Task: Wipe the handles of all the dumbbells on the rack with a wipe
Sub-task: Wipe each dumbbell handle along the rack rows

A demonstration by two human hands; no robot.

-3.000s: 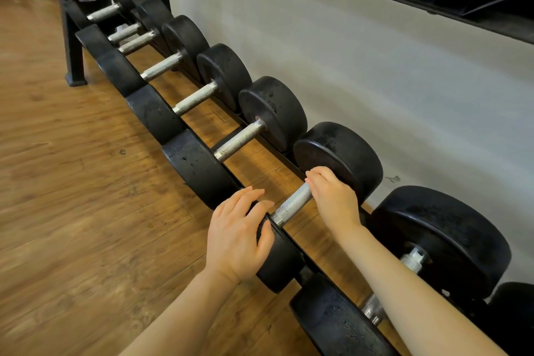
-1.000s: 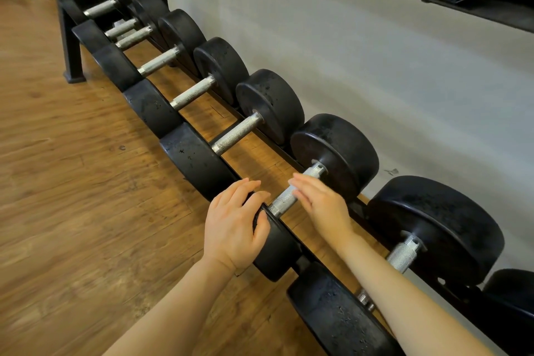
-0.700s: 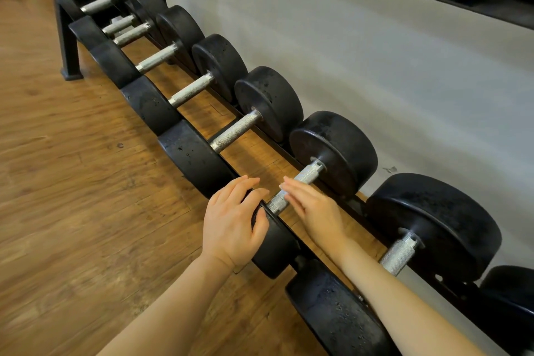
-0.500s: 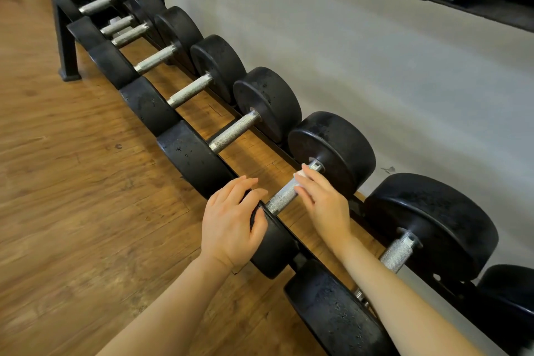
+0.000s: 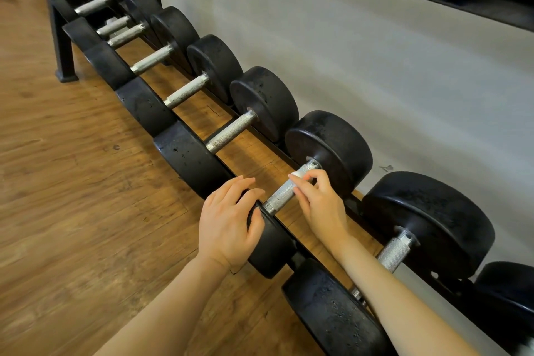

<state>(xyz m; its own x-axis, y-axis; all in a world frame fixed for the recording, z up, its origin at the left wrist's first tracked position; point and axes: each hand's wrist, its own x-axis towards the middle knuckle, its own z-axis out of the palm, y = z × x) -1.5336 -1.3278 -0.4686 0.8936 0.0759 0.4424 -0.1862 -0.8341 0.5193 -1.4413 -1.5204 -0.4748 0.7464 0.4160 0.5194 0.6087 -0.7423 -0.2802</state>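
Knurled steel handle (image 5: 278, 196) of a black dumbbell, low on the rack (image 5: 228, 108).
Right hand (image 5: 320, 205) pinching a white wipe (image 5: 299, 175) against it; left hand (image 5: 228, 222) resting flat, fingers relaxed, on near weight head (image 5: 271, 243).

A gym: round black rubber dumbbells with knurled steel handles (image 5: 185, 93) line a low black metal rack (image 5: 59, 26) beyond the fingers, on wood-plank flooring (image 5: 57, 182) beside a grey wall (image 5: 375, 66).

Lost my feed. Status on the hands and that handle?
Left hand rests on the near weight. Right hand pinches a white wipe on the handle. Nothing in the way.
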